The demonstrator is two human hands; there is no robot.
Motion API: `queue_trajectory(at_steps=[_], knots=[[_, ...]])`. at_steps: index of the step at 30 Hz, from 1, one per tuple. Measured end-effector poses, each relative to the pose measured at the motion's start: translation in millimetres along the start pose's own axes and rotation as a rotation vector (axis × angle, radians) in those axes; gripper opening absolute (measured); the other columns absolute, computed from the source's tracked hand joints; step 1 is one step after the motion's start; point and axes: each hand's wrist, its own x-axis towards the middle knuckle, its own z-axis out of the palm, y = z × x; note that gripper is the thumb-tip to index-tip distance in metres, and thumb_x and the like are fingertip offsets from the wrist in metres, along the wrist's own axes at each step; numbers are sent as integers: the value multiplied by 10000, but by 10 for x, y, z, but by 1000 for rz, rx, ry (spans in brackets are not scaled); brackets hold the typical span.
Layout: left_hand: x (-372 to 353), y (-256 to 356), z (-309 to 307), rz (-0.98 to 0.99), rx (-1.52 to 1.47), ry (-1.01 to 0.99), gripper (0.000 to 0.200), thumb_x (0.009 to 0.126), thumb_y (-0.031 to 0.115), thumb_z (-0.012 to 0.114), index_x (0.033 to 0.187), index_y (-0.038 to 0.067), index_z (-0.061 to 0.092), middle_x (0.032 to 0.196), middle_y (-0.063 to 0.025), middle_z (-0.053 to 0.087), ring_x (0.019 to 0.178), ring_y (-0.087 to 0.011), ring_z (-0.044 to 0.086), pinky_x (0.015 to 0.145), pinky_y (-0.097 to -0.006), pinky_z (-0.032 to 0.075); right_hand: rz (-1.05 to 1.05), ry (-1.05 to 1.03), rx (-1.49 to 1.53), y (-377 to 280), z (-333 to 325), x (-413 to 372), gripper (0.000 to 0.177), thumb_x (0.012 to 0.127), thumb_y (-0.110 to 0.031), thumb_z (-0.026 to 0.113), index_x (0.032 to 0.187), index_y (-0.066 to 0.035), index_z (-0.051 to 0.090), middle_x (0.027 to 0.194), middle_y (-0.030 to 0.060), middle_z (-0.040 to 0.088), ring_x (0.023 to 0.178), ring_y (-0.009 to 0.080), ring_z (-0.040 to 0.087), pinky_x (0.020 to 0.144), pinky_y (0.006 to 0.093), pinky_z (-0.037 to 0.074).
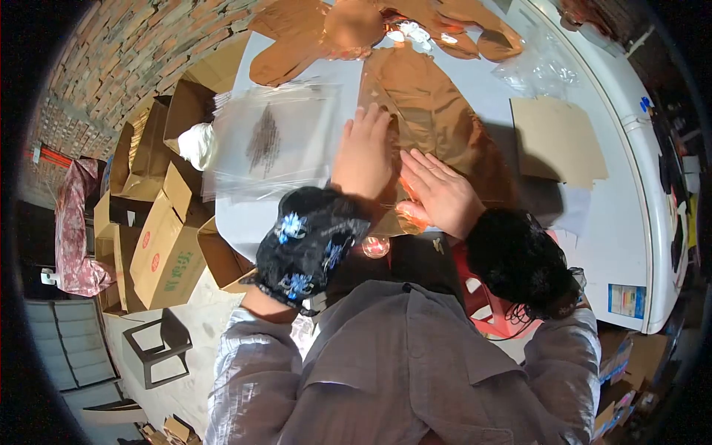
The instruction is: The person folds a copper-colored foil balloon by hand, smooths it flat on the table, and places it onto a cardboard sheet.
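Note:
A shiny copper-coloured foil piece (437,104), like a flat uninflated balloon, lies creased on the white table in front of me. My left hand (365,152) rests on its left edge, fingers stretched forward and palm down. Over the near part of the foil, my right hand (443,196) lies flat with fingers extended and the thumb apart. Neither hand grips anything that I can see. More copper foil pieces (293,41) are spread at the far side of the table, with small white bits (408,33) among them.
Left of my hands lies a stack of clear plastic bags (297,126), beside a white bundle (197,146). To the right are a cardboard sheet (552,137) and crumpled clear plastic (541,63). Open cardboard boxes (167,248) and a dark stool (157,348) stand on the left.

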Motion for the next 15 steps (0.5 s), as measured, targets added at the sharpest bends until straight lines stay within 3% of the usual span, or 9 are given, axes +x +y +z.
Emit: queue_trajectory(at_steps=[2, 7, 10, 13, 15], knots=[[-126, 78, -57, 66, -45, -18, 454, 953, 146, 543, 1382, 17, 472, 1447, -198, 455, 1364, -381, 397, 1121, -465, 326, -13, 29, -16, -2, 6, -10, 622, 824, -312, 715, 1290, 58, 534, 1394, 224, 510, 1327, 347, 473, 1121, 439, 370], [-347, 24, 124, 107, 32, -60, 492, 1045, 327, 405, 1427, 18, 436, 1488, -185, 421, 1402, -338, 368, 1149, -447, 304, -30, 94, -13, -13, 8, 5, 613, 785, -318, 745, 1238, 57, 572, 1325, 228, 566, 1268, 367, 525, 1081, 457, 417], [-373, 15, 147, 115, 31, -49, 501, 1043, 331, 412, 1433, 18, 426, 1496, -186, 410, 1411, -338, 355, 1156, -451, 294, -53, 108, 10, 14, -1, 0, 626, 788, -319, 747, 1247, 62, 558, 1335, 226, 558, 1260, 374, 530, 1071, 461, 428], [-363, 32, 122, 94, 5, -62, 504, 1042, 335, 417, 1438, 24, 420, 1501, -185, 403, 1418, -339, 344, 1163, -455, 283, 35, 104, -10, -11, -105, -51, 584, 823, -293, 721, 1268, 45, 549, 1318, 236, 562, 1245, 382, 538, 1045, 460, 450], [-348, 68, 108, 86, 18, -96, 506, 1040, 336, 422, 1442, 28, 417, 1509, -182, 391, 1421, -342, 337, 1164, -458, 279, 296, 107, 13, -119, -294, -250, 567, 845, -230, 700, 1315, 26, 513, 1363, 220, 527, 1268, 378, 513, 1057, 458, 426]])
